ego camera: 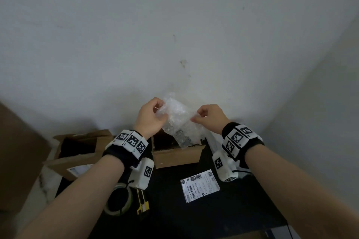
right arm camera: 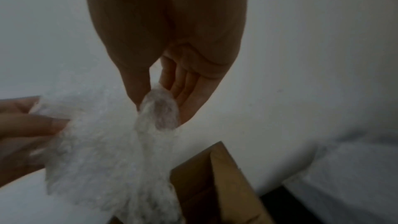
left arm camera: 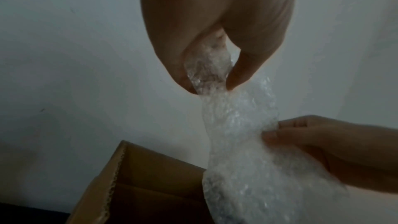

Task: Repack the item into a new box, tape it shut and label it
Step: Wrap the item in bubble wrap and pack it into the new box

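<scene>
A clear bubble-wrap sheet [ego camera: 179,120] hangs in the air over an open cardboard box [ego camera: 175,154] on the black table. My left hand [ego camera: 153,116] pinches its upper left corner, and my right hand [ego camera: 206,117] pinches its upper right edge. The left wrist view has the bubble wrap [left arm camera: 243,142] squeezed between thumb and fingers of the left hand [left arm camera: 207,81], with the box [left arm camera: 137,186] below. In the right wrist view the right hand [right arm camera: 159,106] pinches the bubble wrap [right arm camera: 112,159] above a box flap [right arm camera: 217,173]. Something dark shows through the wrap's lower part.
A second open cardboard box [ego camera: 77,151] stands at the left. A shipping label [ego camera: 200,185] lies on the table [ego camera: 194,215] in front of the box. A tape roll [ego camera: 118,202] and a yellow-black utility knife [ego camera: 142,203] lie under my left forearm. A white wall is close behind.
</scene>
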{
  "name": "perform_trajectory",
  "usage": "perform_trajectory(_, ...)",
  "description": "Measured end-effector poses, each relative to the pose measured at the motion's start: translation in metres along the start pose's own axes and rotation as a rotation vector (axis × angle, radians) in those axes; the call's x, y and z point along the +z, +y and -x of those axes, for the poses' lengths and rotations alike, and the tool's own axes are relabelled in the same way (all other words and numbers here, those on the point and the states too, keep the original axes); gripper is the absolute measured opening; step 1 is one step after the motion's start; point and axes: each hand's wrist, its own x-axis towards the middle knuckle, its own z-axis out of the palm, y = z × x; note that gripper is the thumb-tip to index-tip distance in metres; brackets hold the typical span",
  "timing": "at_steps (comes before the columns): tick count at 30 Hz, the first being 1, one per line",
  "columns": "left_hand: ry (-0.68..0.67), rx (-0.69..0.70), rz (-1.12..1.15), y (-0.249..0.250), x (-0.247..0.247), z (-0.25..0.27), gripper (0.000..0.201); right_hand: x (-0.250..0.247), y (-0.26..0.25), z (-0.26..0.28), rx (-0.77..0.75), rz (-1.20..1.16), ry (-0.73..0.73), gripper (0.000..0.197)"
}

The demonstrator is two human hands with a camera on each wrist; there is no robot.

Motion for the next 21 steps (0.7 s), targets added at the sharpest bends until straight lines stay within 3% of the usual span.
perform_trajectory(6, 0.047, 0.129, -0.177, -0.003, 0.001, 0.011, 0.013, 0.025, -0.016, 0.008, 0.233, -0.557, -0.034, 0.008)
perform_trajectory(11, 0.036, 0.169, -0.257, -0.015, 0.002, 0.015, 0.014, 0.035, -0.025, 0.013, 0.330, -0.909, -0.126, 0.033)
perform_trajectory(13, 0.047, 0.164, -0.205, -0.020, 0.001, 0.016, 0.015, 0.039, -0.028, 0.015, 0.296, -0.922, -0.203, 0.040)
perform_trajectory(16, 0.021, 0.195, -0.120, -0.024, 0.001, 0.020, 0.014, 0.045, -0.031, 0.019, 0.223, -0.882, -0.207, 0.035)
perform_trajectory(21, -0.164, 0.176, -0.032, -0.040, 0.002, 0.029, 0.023, 0.053, -0.031, 0.022, 0.199, -0.748, -0.201, 0.045)
